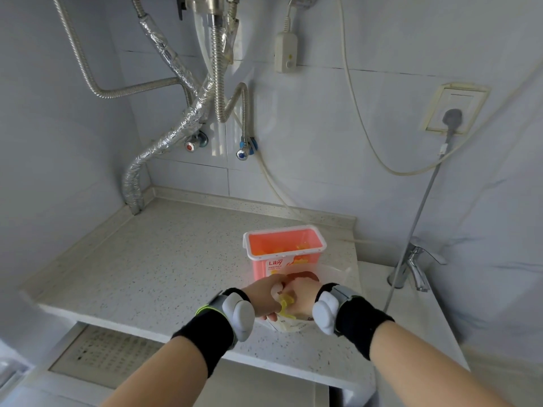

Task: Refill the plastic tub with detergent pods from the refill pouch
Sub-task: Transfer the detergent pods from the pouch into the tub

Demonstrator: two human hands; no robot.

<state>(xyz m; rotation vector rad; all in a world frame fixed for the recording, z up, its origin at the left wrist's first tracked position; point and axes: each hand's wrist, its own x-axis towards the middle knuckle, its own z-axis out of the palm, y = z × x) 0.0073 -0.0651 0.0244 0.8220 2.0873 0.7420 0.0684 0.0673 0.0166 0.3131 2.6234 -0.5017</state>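
Gleaming speckled countertop — tiled wall

Single head-worn wide-angle view looks forward and down from close above the speckled white stone counter, facing the pale tiled corner wall, forearms entering from below.

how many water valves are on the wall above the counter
2: the red-capped valve left, at the foil-wrapped pipe, and the blue-capped valve right of it. More could sit above the frame.
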